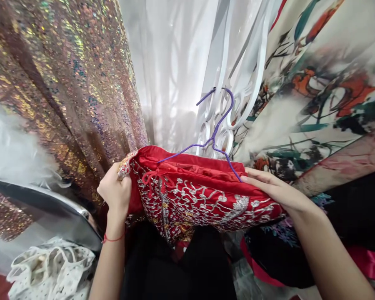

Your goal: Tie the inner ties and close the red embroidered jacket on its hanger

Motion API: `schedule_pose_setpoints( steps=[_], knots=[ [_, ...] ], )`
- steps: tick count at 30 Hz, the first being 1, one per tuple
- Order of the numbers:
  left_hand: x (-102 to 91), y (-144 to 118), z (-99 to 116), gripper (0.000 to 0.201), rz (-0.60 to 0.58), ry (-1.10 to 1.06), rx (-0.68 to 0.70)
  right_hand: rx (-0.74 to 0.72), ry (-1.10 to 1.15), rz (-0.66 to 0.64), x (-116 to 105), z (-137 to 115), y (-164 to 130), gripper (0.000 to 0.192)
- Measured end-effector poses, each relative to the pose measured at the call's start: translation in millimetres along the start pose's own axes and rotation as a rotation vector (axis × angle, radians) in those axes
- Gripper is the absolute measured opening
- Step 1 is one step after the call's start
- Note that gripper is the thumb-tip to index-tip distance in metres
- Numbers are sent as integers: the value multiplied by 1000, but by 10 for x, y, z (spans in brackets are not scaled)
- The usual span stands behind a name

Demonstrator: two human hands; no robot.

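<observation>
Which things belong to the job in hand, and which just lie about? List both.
Belongs to the job:
red embroidered garment, gripped by the left hand
purple hanger, one end at the right hand

Just lying or hanging about:
sequined fabric, left
dotted white cloth, lower left
patterned fabric, upper right
black cloth, lower right

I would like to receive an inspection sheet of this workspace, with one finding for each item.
Surface: no worktop identifiable; the red garment is held over black clothing.
Job's things: red garment with silver embroidery; purple hanger at its opening.
Clutter: spotted white cloth, lower left.
Hands: left hand grips the garment's edge; right hand touches the garment near the hanger's end, grip unclear.
Cables: nothing seen.
Surroundings: sequined fabric left, white scrollwork ahead, patterned fabric right.
</observation>
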State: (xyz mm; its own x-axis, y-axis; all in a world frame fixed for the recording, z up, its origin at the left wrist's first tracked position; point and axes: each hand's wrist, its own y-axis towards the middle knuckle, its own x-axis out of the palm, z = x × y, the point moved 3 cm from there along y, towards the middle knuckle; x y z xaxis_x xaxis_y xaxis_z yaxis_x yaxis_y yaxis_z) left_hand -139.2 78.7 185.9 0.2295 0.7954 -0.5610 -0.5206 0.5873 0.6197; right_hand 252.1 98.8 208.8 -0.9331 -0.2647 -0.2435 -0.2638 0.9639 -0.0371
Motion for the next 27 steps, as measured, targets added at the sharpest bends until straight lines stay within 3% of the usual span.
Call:
schedule_pose_setpoints(
  steps=[2, 5, 8, 11, 14, 17, 19, 21, 23, 25, 27],
  knots=[
    [-149, 51, 97, 25, 96, -67, 53, 35, 73, -14, 146, -11, -60, 48],
    [-287, 111, 214, 28, 163, -82, 100, -44, 73, -33, 391, -40, -136, 47],
    [-269, 134, 294, 32, 66, -9, 108, -159, 44, -61, 506, -42, -167, 44],
    [-151, 143, 336, 29, -131, 100, 82, -174, 14, 2, 357, 21, -152, 42],
    [-62, 175, 379, 26, -228, 181, 68, -218, -59, 260, 39, 60, -174, 36],
    [-78, 188, 463, 30, -180, 213, 100, -421, -191, 683, -211, 7, -327, 25],
    [-130, 120, 523, 30, -164, 253, 132, -539, -344, 979, -261, -25, -477, 23],
    [-178, -43, 565, 26, -238, 307, 188, -560, -467, 1174, -237, -15, -581, 26],
    [-207, -289, 584, 23, -393, 349, 277, -514, -484, 1184, -187, 29, -587, 27],
    [-240, -551, 603, 23, -492, 362, 368, -500, -398, 1078, -131, 75, -522, 24],
    [-295, -747, 686, 24, -432, 270, 467, -486, -265, 946, -75, 113, -433, 22]
  ],
)
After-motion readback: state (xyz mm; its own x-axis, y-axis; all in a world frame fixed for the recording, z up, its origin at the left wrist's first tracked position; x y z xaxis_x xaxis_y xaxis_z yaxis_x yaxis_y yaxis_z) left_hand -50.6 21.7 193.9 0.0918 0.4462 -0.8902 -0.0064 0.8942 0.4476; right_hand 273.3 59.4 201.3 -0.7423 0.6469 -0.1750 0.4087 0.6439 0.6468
